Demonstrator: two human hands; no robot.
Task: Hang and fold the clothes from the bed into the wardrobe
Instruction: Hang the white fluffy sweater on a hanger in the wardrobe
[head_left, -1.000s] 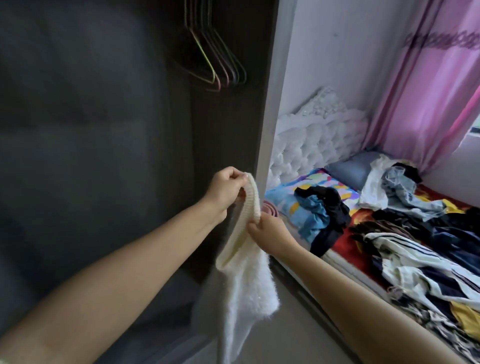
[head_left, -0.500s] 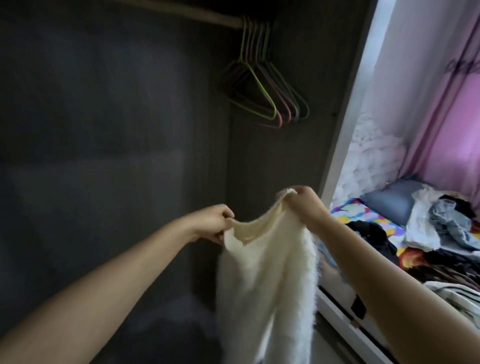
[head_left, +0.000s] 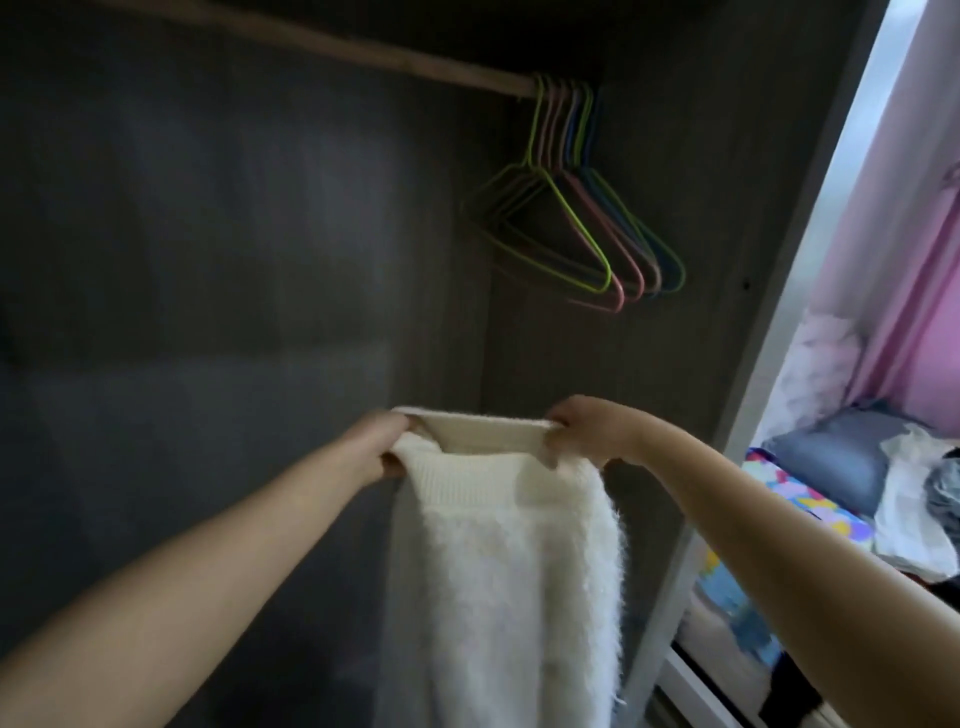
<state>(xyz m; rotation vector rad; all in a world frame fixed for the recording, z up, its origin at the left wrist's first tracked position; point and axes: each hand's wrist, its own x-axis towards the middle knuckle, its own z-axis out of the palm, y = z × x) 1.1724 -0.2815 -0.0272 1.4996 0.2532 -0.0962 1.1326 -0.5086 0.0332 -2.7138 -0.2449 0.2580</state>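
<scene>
A fuzzy white sweater (head_left: 509, 582) hangs down in front of the open dark wardrobe (head_left: 234, 260). My left hand (head_left: 376, 447) grips the left end of its ribbed collar, and my right hand (head_left: 587, 431) grips the right end, stretching the opening flat between them. Above and slightly right, several thin coloured hangers (head_left: 587, 223) hang bunched at the right end of a wooden rail (head_left: 322, 39). The bed (head_left: 810, 514) with more clothes lies at the right edge.
The wardrobe's pale side panel (head_left: 810, 270) runs diagonally between me and the bed. A blue pillow (head_left: 831, 457), white and grey garments (head_left: 919, 499) and a pink curtain (head_left: 904, 218) show to the right. The wardrobe interior left of the hangers is dark and bare.
My view swung left and up from the bed to the wardrobe. My hands moved apart and levelled, so the collar is now stretched wide instead of bunched.
</scene>
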